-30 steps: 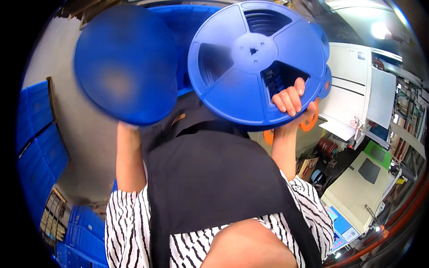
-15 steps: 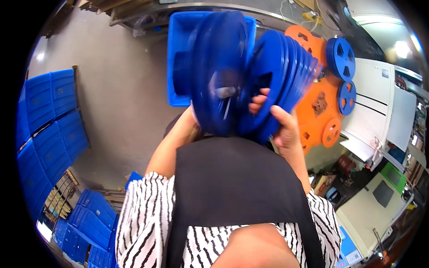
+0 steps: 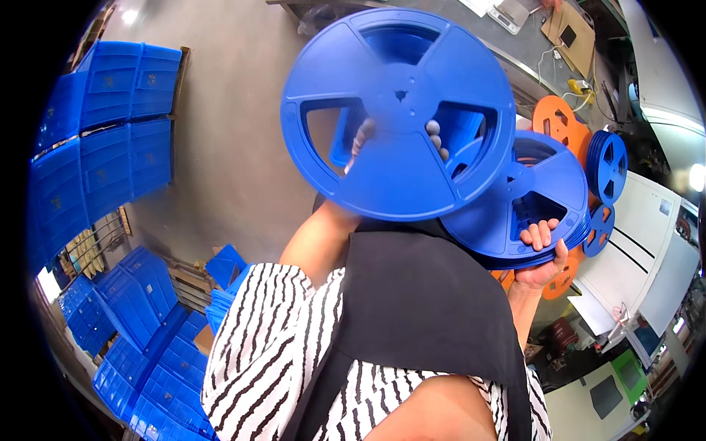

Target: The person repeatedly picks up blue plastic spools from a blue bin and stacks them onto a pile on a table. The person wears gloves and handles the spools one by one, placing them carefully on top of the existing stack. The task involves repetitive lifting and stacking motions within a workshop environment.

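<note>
A large blue plastic reel with three wedge-shaped openings is held face-up before my chest. My left hand grips it from underneath; grey-covered fingertips show through two of the openings, and the palm is hidden behind the reel. Lower right, my right hand holds a stack of blue reels, its fingers hooked through an opening of the top one and its thumb at the rim. The single reel overlaps the stack's left part. Part of a blue bin shows through the left opening.
Orange reels and more blue reels stand at the right beside a white cabinet. A grey workbench with a scale lies at the far side. Blue crates are stacked at the left.
The reels have turned from edge-on to face-up. My left hand's reel has come up over the stack, and my right hand's stack has moved right and lower. The whole view has shifted.
</note>
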Motion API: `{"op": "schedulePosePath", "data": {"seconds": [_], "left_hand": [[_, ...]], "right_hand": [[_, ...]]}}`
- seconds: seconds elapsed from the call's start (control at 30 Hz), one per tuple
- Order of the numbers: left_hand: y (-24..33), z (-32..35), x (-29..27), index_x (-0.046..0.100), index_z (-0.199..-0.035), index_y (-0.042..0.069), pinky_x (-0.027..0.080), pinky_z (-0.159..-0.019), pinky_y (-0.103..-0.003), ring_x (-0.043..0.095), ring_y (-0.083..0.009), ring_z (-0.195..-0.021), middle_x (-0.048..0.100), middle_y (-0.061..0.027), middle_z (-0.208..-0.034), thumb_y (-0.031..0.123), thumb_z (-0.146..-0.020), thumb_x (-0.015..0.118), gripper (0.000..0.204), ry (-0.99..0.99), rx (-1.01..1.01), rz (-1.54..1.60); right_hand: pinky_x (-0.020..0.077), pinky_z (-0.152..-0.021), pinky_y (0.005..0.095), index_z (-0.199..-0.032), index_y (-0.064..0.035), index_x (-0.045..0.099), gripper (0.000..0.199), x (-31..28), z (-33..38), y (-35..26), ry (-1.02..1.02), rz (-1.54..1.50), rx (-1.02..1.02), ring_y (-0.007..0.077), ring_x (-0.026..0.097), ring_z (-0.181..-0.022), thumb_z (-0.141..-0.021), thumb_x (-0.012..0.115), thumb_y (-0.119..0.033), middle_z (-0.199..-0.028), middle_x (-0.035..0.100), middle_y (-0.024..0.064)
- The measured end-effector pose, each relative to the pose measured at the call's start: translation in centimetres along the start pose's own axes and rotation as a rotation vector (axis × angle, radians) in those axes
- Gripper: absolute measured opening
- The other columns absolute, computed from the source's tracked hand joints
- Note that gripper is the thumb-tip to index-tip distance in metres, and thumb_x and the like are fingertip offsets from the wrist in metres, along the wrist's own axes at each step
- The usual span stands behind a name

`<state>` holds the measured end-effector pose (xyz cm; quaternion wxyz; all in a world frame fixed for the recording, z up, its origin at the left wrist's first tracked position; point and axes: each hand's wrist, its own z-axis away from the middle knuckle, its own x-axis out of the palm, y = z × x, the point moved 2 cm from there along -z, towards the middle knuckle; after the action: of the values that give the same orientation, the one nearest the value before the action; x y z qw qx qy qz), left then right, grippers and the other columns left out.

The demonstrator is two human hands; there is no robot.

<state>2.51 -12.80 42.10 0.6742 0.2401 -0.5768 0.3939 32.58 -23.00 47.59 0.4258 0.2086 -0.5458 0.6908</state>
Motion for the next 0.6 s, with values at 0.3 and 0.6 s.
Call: {"op": "schedulePosePath", "data": {"seconds": [0.3,0.6], "left_hand": [[3.9,1.5,-1.4,0.037,-0.139,0.000,0.041,-0.108,-0.046,0.046,-0.0336,-0.128,0.052,-0.0175,-0.128,0.040,-0.079,0.076,0.082,-0.253,0.080,-0.078],[5.7,2.0,-0.7,0.042,-0.141,0.007,0.043,-0.105,-0.044,0.052,-0.0291,-0.122,0.051,-0.0162,-0.134,0.039,-0.088,0.065,0.067,-0.275,0.114,-0.313]], "right_hand": [[0.0435,-0.049,0.0235,-0.091,-0.0075,0.044,0.028,0.0,0.3,-4.8,-0.578,-0.104,-0.101,0.0080,0.053,-0.047,-0.085,0.071,-0.015,-0.057,0.051,-0.0028],[0.0437,-0.049,0.0233,-0.092,-0.0080,0.044,0.028,1.8,-0.5,-5.7,-0.659,-0.197,-0.171,0.0082,0.054,-0.049,-0.087,0.070,-0.016,-0.058,0.052,-0.0020]]}}
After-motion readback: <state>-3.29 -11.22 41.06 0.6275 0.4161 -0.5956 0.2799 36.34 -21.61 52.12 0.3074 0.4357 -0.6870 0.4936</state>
